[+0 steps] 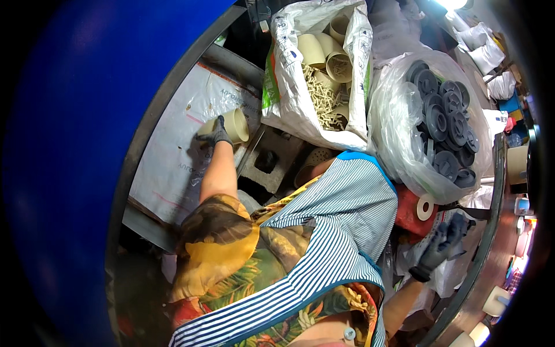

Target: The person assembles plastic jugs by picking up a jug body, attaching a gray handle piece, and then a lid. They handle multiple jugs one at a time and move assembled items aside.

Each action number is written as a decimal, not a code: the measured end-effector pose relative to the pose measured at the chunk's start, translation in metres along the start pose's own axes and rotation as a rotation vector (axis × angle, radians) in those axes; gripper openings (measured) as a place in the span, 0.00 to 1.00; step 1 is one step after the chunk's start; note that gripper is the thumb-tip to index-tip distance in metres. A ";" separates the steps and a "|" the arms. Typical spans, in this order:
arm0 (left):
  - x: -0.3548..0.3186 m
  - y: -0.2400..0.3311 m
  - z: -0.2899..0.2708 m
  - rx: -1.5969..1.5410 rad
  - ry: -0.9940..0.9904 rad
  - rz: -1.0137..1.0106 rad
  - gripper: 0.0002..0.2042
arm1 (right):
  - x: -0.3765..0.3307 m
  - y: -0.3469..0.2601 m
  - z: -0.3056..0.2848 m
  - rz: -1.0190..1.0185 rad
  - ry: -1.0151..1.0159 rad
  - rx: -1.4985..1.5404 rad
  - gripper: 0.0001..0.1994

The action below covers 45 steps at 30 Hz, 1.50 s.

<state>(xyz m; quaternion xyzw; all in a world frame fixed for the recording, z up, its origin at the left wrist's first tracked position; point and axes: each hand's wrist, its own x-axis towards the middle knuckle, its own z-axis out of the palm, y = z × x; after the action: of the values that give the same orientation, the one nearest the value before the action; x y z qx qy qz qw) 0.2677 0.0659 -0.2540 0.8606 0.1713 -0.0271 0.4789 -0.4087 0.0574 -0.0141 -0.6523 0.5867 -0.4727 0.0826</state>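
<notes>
My left hand, in a dark grey glove, grips a beige plastic cup. The cup is tilted on its side, its mouth turned to the right, above a white sheet with printing on it. Out on the right, my right hand wears a similar glove. Its fingers are stretched out, slightly smeared, and I see nothing in them. A white ring on something red lies just to the left of that hand.
A white woven sack at the back holds beige cups and small beige pieces. Right of it, a clear plastic bag is full of dark grey discs. A dark-edged rail curves along the right.
</notes>
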 end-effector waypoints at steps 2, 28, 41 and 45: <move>0.006 0.002 -0.016 0.007 -0.007 0.482 0.69 | -0.008 -0.007 0.029 0.093 -0.116 0.234 0.21; -0.418 0.129 -0.125 -0.576 -2.157 2.564 0.26 | -0.055 -0.005 0.063 0.285 -0.859 1.049 0.63; -0.412 0.169 -0.119 -0.501 -2.017 1.621 0.12 | -0.097 -0.066 0.078 0.038 -0.318 0.307 0.60; -0.349 0.221 -0.017 0.423 -1.552 2.256 0.20 | -0.083 -0.064 0.082 -0.081 -0.334 0.396 0.62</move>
<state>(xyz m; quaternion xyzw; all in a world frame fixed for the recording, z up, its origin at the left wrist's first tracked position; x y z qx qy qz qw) 0.0087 -0.1200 0.0085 0.3527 -0.9248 -0.1212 0.0751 -0.2949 0.1094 -0.0590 -0.7154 0.4342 -0.4671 0.2855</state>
